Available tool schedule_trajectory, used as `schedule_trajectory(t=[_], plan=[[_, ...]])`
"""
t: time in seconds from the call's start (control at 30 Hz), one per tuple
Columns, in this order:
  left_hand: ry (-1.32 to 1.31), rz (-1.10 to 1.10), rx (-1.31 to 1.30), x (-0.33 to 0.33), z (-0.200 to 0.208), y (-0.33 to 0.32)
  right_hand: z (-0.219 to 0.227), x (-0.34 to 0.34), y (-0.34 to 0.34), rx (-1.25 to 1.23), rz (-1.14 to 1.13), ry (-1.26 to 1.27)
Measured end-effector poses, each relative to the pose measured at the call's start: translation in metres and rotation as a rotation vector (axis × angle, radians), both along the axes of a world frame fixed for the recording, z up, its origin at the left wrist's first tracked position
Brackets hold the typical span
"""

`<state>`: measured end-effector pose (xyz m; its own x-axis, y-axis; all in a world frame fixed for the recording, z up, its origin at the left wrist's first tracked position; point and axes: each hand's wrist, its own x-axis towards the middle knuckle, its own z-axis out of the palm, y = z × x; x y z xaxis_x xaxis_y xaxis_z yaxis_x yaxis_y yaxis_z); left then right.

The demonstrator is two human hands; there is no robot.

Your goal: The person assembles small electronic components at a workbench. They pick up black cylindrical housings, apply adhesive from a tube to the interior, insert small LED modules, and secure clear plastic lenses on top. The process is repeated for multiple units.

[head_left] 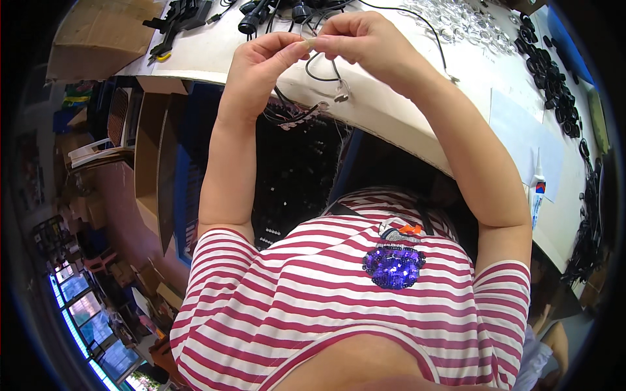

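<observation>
Both hands are raised over the white table's edge (391, 124) and meet at a small clear piece (311, 43). My left hand (264, 62) pinches it from the left and my right hand (365, 42) pinches it from the right. A thin black wire (323, 73) hangs in a loop below the fingers and ends in a small clear connector (340, 96). More wires with small parts (297, 117) dangle off the table edge beneath my left wrist.
Black plugs and cables (261, 13) lie at the table's far side, next to a black tool (173, 19) and a cardboard sheet (98, 32). Clear rings (463, 23) and black rings (551, 78) cover the right part. A small glue bottle (537, 189) lies near the right edge.
</observation>
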<state>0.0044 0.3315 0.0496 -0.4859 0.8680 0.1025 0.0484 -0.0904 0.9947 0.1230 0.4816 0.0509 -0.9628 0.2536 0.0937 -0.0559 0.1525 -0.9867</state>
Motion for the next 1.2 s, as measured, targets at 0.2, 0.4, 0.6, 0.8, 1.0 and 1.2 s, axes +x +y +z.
schedule_trajectory(t=[0.2,0.4,0.6,0.8,1.0,1.2], plan=[[-0.347,-0.182,-0.045,-0.019,-0.006,-0.002,-0.011,-0.002,0.008,-0.446,0.143,-0.158],[0.442,0.353,-0.014,0.020,0.001,0.002,0.006,0.006,-0.019,0.783,-0.362,0.336],[-0.366,0.027,0.091,-0.006,-0.011,-0.011,-0.001,-0.001,0.000,-0.597,0.167,-0.168],[0.223,0.391,0.004,0.011,0.005,-0.022,-0.007,0.001,-0.007,-0.048,-0.180,-0.061],[0.916,0.489,0.102,0.046,-0.044,-0.104,0.021,0.011,-0.017,0.383,-0.264,0.053],[0.309,0.441,-0.382,0.068,-0.068,-0.099,0.049,0.021,-0.027,0.595,-0.017,-0.273]])
